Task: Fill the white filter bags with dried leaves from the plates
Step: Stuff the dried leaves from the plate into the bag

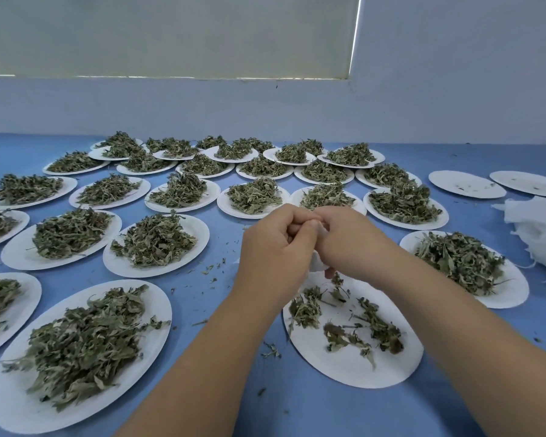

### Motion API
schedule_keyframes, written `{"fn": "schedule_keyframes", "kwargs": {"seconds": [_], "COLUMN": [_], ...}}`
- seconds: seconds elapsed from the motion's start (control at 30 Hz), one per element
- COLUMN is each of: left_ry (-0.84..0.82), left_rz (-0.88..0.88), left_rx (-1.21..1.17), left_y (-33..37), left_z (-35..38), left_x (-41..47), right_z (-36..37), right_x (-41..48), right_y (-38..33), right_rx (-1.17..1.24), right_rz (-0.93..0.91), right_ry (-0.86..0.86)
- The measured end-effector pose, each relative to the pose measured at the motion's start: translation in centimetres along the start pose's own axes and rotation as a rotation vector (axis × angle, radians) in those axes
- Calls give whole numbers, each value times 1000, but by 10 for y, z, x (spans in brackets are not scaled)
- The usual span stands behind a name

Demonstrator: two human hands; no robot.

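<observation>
The fingers of the left hand and the right hand were curled in toward each other, knuckles nearly touching, and between them they gripped a small white filter bag. Only crumpled bits of the bag showed in the gap between the palms. A leaf sprig hung just under the right fingertips; whether it was pinched could not be told.

Both hands hovered over the far edge of the nearest plate, a white paper one holding only a few scattered dried leaves. A heaped plate lay to its right, and another to its left. Many more heaped plates ran in rows toward the wall. Two almost bare plates sat at the far right, near a pile of loose white filter bags. Leaf crumbs dotted the blue table.
</observation>
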State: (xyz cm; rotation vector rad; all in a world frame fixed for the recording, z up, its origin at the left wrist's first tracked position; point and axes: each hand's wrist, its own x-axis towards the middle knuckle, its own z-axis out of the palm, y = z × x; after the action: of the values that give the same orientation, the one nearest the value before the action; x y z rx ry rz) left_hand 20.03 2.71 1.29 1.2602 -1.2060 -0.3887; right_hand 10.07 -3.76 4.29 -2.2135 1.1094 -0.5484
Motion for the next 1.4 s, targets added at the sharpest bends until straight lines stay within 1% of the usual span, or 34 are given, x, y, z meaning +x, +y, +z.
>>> {"fn": "schedule_keyframes", "kwargs": {"seconds": [0.1, 0.13, 0.17, 0.2, 0.33, 0.4, 0.47, 0.57, 0.63, 0.7, 0.73, 0.87, 0.9, 0.97, 1.1, 1.4], "left_ry": [38, 50, 56, 52, -16, -36, -39, -10, 21, 49, 59, 70, 70, 65, 51, 65], "left_rz": [-21, -27, -35, -41, -24, -16, -15, -10, 5, 21, 27, 52, 57, 64, 59, 68], "left_rx": [-25, -27, -30, -31, -31, -64, -71, -52, -45, -28, -15, 41, 49, 53, 47, 64], "left_y": [0, 0, 0, 0, 3, 5, 6, 5, 4, 1, 0, -2, -3, -4, -5, -7], "left_z": [-4, -4, -4, -4, -1, -1, -2, -2, -3, -4, -4, -2, -1, 0, 0, -2], "left_x": [2, 3, 4, 4, 0, -2, -3, -2, -1, 1, 2, 3, 3, 3, 3, 3], "right_z": [-15, -19, -22, -23, -14, -5, 3, 1, -10, -26, -35, -64, -66, -65, -53, -28], "right_x": [-7, -10, -11, -12, -3, 2, 4, -3, -11, -21, -27, -50, -55, -60, -63, -54], "right_y": [4, 6, 6, 7, 5, 5, 9, 16, 22, 32, 37, 49, 50, 51, 50, 56], "right_rx": [322, 386, 407, 387, 166, 73, 34, 120, 135, 98, 60, -231, -283, -346, -448, -403], "right_rz": [10, 9, 6, 6, 11, 22, 13, -58, -81, -74, -62, 2, 15, 30, 29, -153], "right_ry": [-240, -290, -296, -268, -29, 37, 66, 72, 57, -1, -61, -446, -511, -555, -513, -236]}}
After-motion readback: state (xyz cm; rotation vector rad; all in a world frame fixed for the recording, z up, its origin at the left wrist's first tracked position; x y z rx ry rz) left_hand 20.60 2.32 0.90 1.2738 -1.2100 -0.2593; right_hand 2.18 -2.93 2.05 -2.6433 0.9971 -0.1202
